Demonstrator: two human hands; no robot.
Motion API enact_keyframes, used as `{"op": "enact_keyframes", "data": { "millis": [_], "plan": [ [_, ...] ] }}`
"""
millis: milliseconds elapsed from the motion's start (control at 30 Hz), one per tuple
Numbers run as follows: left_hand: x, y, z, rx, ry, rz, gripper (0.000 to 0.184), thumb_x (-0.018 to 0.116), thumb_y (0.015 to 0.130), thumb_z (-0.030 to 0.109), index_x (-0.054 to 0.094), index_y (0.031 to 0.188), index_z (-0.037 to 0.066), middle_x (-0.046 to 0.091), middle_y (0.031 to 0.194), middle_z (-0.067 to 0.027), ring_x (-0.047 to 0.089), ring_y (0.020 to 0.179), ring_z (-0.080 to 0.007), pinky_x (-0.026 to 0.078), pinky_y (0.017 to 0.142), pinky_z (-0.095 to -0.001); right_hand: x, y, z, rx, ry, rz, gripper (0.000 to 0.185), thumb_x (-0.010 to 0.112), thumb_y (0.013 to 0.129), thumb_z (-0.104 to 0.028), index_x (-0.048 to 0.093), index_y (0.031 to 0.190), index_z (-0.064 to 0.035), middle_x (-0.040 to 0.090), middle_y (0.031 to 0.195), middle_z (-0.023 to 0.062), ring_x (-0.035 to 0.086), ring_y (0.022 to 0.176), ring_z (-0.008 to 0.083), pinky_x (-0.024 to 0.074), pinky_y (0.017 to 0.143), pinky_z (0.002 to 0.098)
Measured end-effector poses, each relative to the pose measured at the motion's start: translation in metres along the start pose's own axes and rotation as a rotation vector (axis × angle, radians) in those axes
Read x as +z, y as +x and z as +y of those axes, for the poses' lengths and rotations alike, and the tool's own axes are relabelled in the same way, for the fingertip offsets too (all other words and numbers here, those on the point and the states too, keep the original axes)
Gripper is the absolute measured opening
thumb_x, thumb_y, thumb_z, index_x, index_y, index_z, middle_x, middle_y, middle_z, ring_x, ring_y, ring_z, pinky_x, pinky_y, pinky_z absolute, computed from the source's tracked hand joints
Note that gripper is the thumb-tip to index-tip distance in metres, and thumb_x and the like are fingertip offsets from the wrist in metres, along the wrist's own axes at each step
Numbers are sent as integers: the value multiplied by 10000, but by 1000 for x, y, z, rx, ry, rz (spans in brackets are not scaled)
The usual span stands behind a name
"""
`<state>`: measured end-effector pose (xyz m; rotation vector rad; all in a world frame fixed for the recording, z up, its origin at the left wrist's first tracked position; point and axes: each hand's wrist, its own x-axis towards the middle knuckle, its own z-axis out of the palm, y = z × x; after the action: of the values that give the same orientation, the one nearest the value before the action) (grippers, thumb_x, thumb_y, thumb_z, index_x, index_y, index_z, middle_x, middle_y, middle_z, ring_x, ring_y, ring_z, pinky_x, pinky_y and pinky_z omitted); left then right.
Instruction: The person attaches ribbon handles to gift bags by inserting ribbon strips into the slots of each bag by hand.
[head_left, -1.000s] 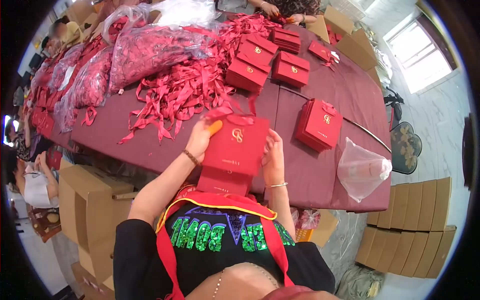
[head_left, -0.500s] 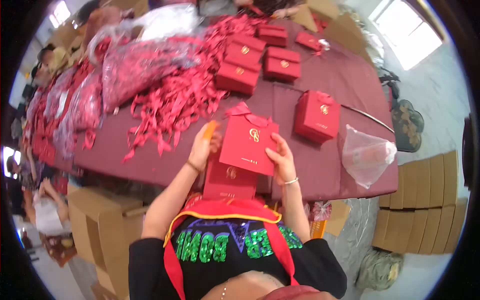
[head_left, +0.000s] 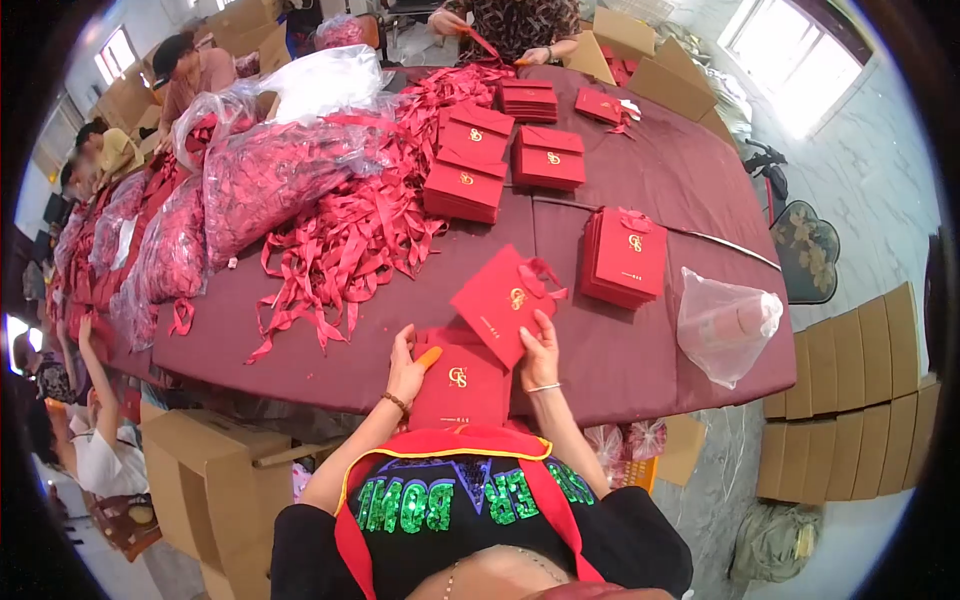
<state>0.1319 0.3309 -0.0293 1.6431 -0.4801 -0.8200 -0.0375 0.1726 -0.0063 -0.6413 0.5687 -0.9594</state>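
My right hand (head_left: 540, 352) pinches the lower right edge of a red paper gift bag (head_left: 503, 300) with a gold logo and a ribbon handle. The bag is tilted above the table. Below it, close to my body, lies another red gift bag (head_left: 458, 385) with the same logo, seemingly on top of others. My left hand (head_left: 407, 375), an orange cover on its thumb, grips that lower bag at its upper left edge. A neat stack of finished-looking red bags with ribbon handles (head_left: 625, 255) stands to the right.
Loose red ribbons (head_left: 350, 250) are heaped left of centre beside stuffed plastic sacks (head_left: 285, 175). Several stacks of red bags (head_left: 465, 185) stand farther back. A clear plastic bag (head_left: 728, 325) sits at the right edge. Across the table a person's hand (head_left: 447, 22) holds a ribbon.
The bag with the ribbon handle has moved up and turned clockwise in my right hand. My left hand has come down onto the lower bag. The view has tilted up, showing co-workers.
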Motion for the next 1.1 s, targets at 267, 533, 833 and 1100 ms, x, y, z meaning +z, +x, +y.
{"op": "enact_keyframes", "data": {
  "millis": [267, 533, 833, 1100],
  "plan": [
    [-18, -14, 7, -34, 0, 76, 531, 628, 848, 93, 384, 1316, 35, 466, 1255, -135, 437, 1165, -216, 376, 977, -317, 26, 0, 50, 159, 125, 18, 456, 580, 835, 44, 445, 1256, -72, 537, 1188, 92, 550, 1056, 191, 462, 921, 330],
    [-29, -10, 7, 45, 190, 83, 568, 663, 826, 203, 411, 1294, 1, 484, 1274, -183, 459, 1189, -274, 368, 990, -346, 42, 42, -3, -10, -215, -84, 463, 572, 744, 65, 445, 1171, -57, 476, 1124, 49, 500, 1012, 132, 439, 859, 260],
    [-27, 5, 7, 122, 327, -47, 553, 658, 828, 227, 431, 1280, 4, 497, 1266, -193, 463, 1196, -287, 373, 989, -357, -15, 113, -58, -67, -848, -112, 547, 541, 679, 1, 382, 1202, -36, 402, 1192, 150, 414, 1155, 243, 361, 975, 324],
    [-4, 20, 18, 192, 356, 12, 445, 599, 873, 178, 450, 1257, 10, 519, 1232, -165, 458, 1194, -237, 350, 1002, -328, 30, 60, -36, -572, -1590, -278, 426, 644, 745, -201, 541, 1134, -62, 526, 1185, 192, 508, 1072, 352, 412, 917, 434]
  ]
}}
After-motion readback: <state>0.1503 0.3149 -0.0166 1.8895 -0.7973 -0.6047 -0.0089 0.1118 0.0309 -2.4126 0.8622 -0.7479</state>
